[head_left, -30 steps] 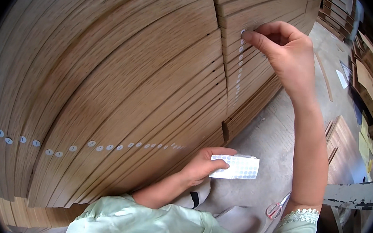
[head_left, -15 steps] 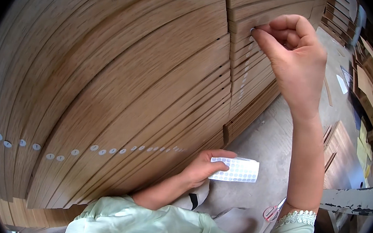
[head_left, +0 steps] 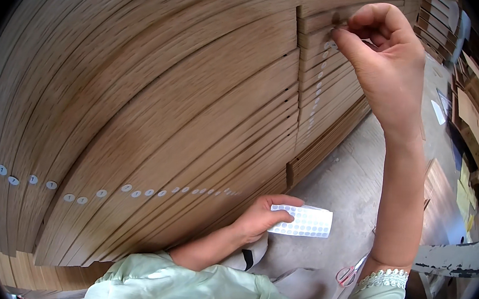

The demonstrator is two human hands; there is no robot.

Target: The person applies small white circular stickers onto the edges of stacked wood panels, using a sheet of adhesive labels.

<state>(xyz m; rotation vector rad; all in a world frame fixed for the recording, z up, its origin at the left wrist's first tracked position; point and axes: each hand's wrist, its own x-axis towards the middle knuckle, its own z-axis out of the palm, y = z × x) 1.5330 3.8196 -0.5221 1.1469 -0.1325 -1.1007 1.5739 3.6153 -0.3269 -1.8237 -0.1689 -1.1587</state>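
In my left hand (head_left: 261, 216) is a sheet of round white stickers (head_left: 310, 222), gripped between thumb and fingers low in front of the boards. My right hand (head_left: 386, 65) is raised at the upper right, thumb and forefinger brought together against the edge of a stacked wooden board (head_left: 321, 23). Whatever lies between those fingertips is too small and blurred to make out. Just below them, a round white sticker (head_left: 330, 44) tops a column of stickers running down the board edges. Another row of numbered round stickers (head_left: 101, 193) crosses the large stack of wooden boards (head_left: 198, 99) at the left.
Red-handled scissors (head_left: 346, 275) lie by my right sleeve. A chipped white metal bar (head_left: 453, 257) stands at the right. Farther right, wood panels (head_left: 475, 123) lean over the concrete floor (head_left: 353, 166). More slatted wood (head_left: 433, 21) stands at the far right.
My right hand has shifted slightly up and right along the board edges. A sticker now shows below its fingertips. The left hand and its sheet stay nearly in place.
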